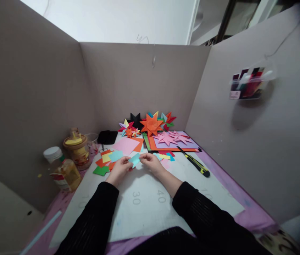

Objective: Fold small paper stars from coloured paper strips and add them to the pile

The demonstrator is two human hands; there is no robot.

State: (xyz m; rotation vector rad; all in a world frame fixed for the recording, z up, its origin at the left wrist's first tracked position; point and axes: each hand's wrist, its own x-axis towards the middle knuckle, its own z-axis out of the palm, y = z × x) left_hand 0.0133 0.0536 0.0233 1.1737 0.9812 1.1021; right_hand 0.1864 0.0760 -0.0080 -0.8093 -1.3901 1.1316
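Observation:
Between my two hands a small piece of light blue paper is held up above the white mat. My left hand pinches its left edge with thumb and fingers. At the right edge, my right hand grips it in a pinch too. Loose coloured papers lie just beyond, among them a green piece, a pale blue sheet and a pink sheet. Small strips, one of them yellow, lie behind my right hand.
Folded paper stars stand along the back wall. Pink stars rest on stacked coloured sheets. A yellow-black utility knife lies at right on the white mat. A white-capped bottle and a lidded jar stand at left.

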